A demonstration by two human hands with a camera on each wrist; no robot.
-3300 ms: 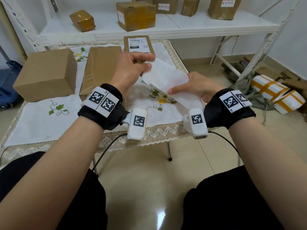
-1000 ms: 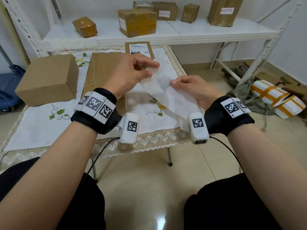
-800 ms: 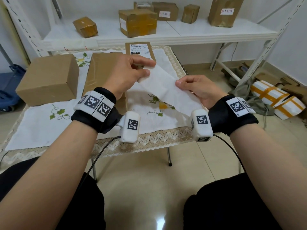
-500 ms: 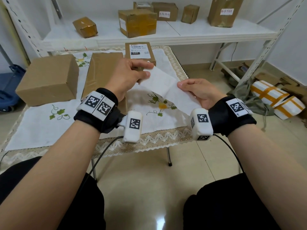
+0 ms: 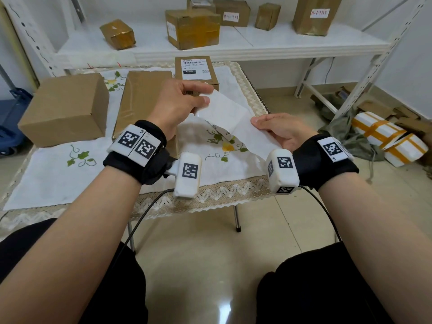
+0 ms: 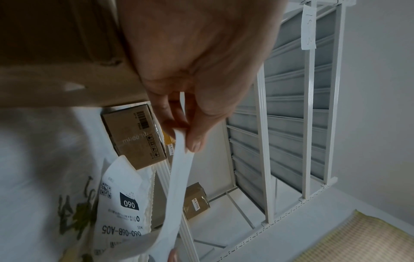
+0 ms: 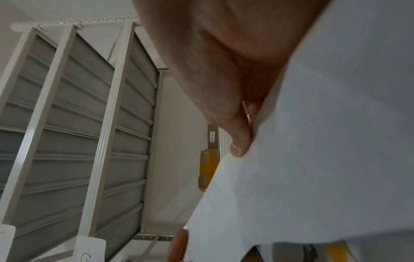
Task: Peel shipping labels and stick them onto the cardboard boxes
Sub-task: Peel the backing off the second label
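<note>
Hands have pulled further apart: left hand (image 5: 177, 101) pinches the label (image 6: 121, 209) corner, right hand (image 5: 280, 132) pinches the backing sheet (image 5: 236, 120), both held above the table (image 5: 46, 181), so peel looks roughly half done, nothing on a box (image 5: 63, 108) yet.

Quick count: three cardboard boxes on the surface; a big plain one (image 5: 64, 108) at the left edge, a flat taped one (image 5: 142, 97) in the middle, a small labelled one (image 5: 196, 70) at the far edge; five more boxes on the shelf (image 5: 275, 46) behind, first (image 5: 117, 33), second (image 5: 192, 28), third (image 5: 231, 12), fourth (image 5: 267, 16), fifth (image 5: 315, 15); one label sheet (image 5: 233, 120); two white parcels with yellow tape (image 5: 379, 129) (image 5: 406, 149) on the floor; two hands, left (image 5: 177, 101) and right (image 5: 282, 130).
</note>
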